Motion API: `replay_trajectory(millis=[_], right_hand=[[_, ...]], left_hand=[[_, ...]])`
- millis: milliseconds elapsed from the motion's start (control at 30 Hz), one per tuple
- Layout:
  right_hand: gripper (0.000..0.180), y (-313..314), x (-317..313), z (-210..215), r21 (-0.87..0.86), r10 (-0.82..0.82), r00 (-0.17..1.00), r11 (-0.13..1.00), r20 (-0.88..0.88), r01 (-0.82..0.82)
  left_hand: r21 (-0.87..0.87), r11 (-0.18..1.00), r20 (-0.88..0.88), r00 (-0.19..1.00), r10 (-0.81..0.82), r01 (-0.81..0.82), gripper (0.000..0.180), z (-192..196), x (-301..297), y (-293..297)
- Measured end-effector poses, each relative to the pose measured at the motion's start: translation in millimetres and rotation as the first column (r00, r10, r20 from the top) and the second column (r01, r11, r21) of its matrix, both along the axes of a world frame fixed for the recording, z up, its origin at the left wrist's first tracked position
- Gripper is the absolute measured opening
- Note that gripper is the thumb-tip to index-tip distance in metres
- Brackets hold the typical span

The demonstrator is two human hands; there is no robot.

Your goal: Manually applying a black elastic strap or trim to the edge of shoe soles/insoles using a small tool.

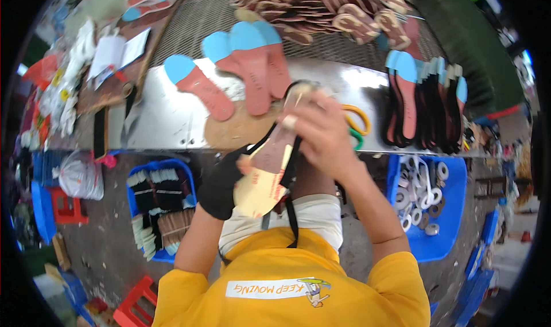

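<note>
Left hand pinches an insole across the table edge, bare metal rightward, right hand's grip unclear.

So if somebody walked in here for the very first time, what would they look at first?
Probably the yellow shirt at the bottom middle, with a black-gloved left hand and bare right hand above it at a cream-and-brown insole. Next, perhaps the blue-tipped insoles on the shiny metal table, with a big brown pile behind them. Lower right, a blue bin holds rolls.
</note>
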State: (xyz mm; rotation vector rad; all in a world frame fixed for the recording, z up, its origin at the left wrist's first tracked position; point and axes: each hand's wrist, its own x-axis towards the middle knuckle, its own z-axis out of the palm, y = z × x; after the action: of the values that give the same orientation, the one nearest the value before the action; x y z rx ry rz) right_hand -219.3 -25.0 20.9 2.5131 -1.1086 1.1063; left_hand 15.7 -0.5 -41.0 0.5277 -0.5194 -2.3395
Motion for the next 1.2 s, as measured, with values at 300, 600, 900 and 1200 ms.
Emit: replay_trajectory(millis=[300, 600, 900, 1200], right_hand=[[0.072, 8, -156, -15, 0.473, -0.681, 0.595, 0.729, 0.428, 0.495], [0.023, 16, -98, 2, 0.373, -0.580, 0.791, 0.789, 0.194, 0.488], [0.032, 21, 48, -28, 0.516, -0.429, 0.345, 0.392, 0.835, -0.761], [0.014, 20, 16, -30, 0.538, -0.477, 0.301, 0.508, 0.826, -0.673]], left_hand=[[-0.332, 0.898, 0.070, 0.941, 0.330, -0.290, 0.040, 5, 3, -10], [-0.279, 0.896, 0.437, 0.786, 0.438, -0.344, 0.015, 31, -24, -5], [-0.184, 0.888, 0.397, 0.794, 0.460, -0.422, 0.014, 19, -40, 8], [-0.765, 0.566, 0.499, -0.271, 0.823, 0.309, 0.063, -11, 50, -108]])
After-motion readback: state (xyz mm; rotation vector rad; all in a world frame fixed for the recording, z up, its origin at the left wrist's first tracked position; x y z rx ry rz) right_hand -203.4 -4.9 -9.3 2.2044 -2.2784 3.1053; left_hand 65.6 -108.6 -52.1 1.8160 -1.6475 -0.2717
